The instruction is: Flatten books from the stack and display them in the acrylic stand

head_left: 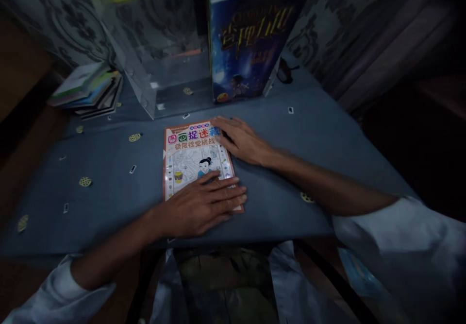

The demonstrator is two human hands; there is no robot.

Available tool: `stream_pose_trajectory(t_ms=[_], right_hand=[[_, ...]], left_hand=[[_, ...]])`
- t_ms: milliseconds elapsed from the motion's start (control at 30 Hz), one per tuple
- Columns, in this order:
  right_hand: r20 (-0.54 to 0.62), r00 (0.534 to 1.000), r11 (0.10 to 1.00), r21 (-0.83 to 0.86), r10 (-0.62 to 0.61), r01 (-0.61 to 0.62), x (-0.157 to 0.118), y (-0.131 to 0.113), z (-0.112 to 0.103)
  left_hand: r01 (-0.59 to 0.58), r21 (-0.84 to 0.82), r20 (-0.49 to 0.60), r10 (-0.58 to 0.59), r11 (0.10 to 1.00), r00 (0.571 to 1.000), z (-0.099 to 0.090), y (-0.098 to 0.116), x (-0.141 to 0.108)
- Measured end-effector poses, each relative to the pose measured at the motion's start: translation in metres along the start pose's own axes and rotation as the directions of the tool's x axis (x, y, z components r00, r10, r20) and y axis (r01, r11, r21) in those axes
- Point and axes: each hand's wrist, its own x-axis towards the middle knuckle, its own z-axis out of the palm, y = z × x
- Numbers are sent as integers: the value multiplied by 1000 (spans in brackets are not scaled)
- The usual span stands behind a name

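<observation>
Resting palm-down, the left hand lies across the near part of a thin, orange-bordered paper booklet with a cartoon cover, fingers extended, slightly spread, gripping nothing; probably there to hold it flat. Right hand sits on the booklet's far right corner, half open, thumb apart from fingers; can't tell if fingertips pinch the edge. Likely steadies that corner against sliding. Booklet lies flat near the middle of the blue-grey patterned tablecloth, within easy reach of both hands. Far side: clear plastic book holder, dark-blue book with gold lettering upright in it, presumably for support. Far left: loose stack of thin multicoloured books, well apart.
</observation>
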Motion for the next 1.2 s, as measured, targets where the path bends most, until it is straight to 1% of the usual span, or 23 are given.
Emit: stream_pose_trajectory(t_ms=[133,200,267,333,400,500,567,633,733,833,900,967,1033,1200], right_hand=[[-34,999,999,-37,-31,30,-5,-8,4],[-59,995,997,-32,-79,77,-8,-15,6],[-69,988,990,11,-139,140,-13,-23,7],[-59,981,981,59,-183,187,-17,-29,8],[-32,980,977,83,-195,197,-21,-32,8],[-11,980,976,83,-201,201,-25,-30,7],[-9,975,972,81,-221,221,-26,-28,7],[-8,974,971,80,-224,224,-26,-26,8],[0,978,975,72,-210,209,-25,-25,8],[10,977,975,59,-213,212,-25,-27,7],[15,976,975,49,-219,218,-25,-28,6],[19,973,973,34,-229,228,-25,-27,5],[30,970,971,14,-240,239,-23,-26,4],[112,969,973,-41,-222,228,-8,-25,3]], left_hand=[[41,-115,-38,-45,993,998,4,0,1],[67,-168,-53,-77,984,996,6,0,1],[74,-186,-52,-85,980,995,5,0,1],[49,-158,-36,-55,986,998,1,0,1],[26,-105,-17,-28,994,999,-5,-1,-1],[44,-33,-15,-45,998,999,-15,-5,-6],[82,0,-51,-82,997,995,-21,-14,-12],[121,19,-120,-118,992,986,-26,-30,-21],[209,78,-245,-184,975,952,-32,-61,-36],[354,143,-361,-284,924,888,-39,-91,-50],[431,142,-408,-344,891,846,-43,-104,-56],[483,119,-418,-397,868,817,-45,-110,-59],[514,93,-414,-436,853,799,-45,-113,-60],[520,20,-461,-453,854,763,-40,-116,-63]])
